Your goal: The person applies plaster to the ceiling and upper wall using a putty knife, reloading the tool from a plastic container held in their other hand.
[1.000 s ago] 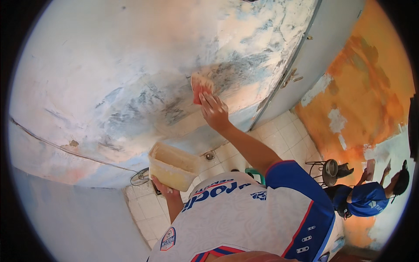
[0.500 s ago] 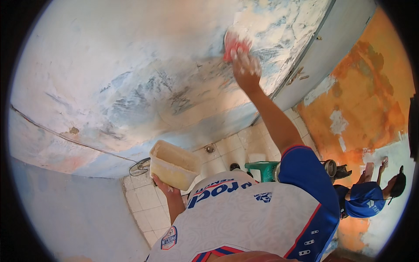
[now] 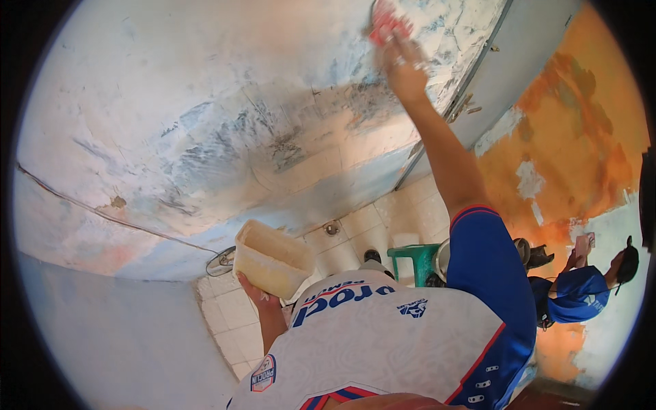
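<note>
Red, smeared with whitish paste, the flat plastic-looking spreader (image 3: 391,26) is clasped in my right grip (image 3: 404,63), blurred with motion. Over the last second it has travelled from the dark streaked patch (image 3: 225,140) up the pale, mottled wall (image 3: 130,102), and it now sits high, toward the wall's right edge. It appears to lie against the surface, though the blur hides the exact contact. So I judge the work in hand to be on that higher part, with the streaked patch left free of the tool.

My left grip (image 3: 258,292) has hardly shifted: it grasps the cream rectangular plastic tub (image 3: 272,272) by its lower left corner, well below the spreader. The tub's inner walls are coated; how full it is I cannot tell. Beyond it, on the pale tiled floor (image 3: 236,311), a green plastic stool (image 3: 422,256) shows more fully now.
</note>
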### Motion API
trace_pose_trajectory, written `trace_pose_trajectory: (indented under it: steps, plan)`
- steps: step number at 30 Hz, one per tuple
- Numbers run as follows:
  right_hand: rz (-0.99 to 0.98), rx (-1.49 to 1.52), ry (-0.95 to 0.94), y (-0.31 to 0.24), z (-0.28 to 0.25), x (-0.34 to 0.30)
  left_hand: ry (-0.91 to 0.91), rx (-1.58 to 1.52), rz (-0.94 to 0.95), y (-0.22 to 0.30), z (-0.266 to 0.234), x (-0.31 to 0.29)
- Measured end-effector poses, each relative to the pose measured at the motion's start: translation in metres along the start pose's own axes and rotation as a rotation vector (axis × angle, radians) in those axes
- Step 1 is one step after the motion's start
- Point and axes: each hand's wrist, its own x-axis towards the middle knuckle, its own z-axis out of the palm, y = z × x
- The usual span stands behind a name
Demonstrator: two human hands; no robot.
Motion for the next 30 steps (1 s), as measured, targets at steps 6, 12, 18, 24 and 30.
trace_pose_trajectory:
  steps: [6,12,18,24,30]
  plan:
    - [-0.030,0.154,-0.357,-0.081,-0.046,-0.124,-0.010,-0.039,0.023,-0.008,-0.006,0.007]
    - [0.553,0.335,-0.296,-0.054,-0.091,-0.147,-0.056,-0.050,0.003,-0.009,0.006,0.010]
    - [1.234,0.106,-0.067,0.128,-0.036,-0.205,-0.070,0.037,0.004,-0.017,0.036,0.011]
    - [1.103,0.181,-0.295,0.061,0.024,-0.184,-0.077,0.023,-0.042,-0.033,0.054,0.015]
    - [0.712,0.353,-0.219,-0.095,-0.026,-0.161,0.011,0.435,0.080,-0.065,0.137,0.004]
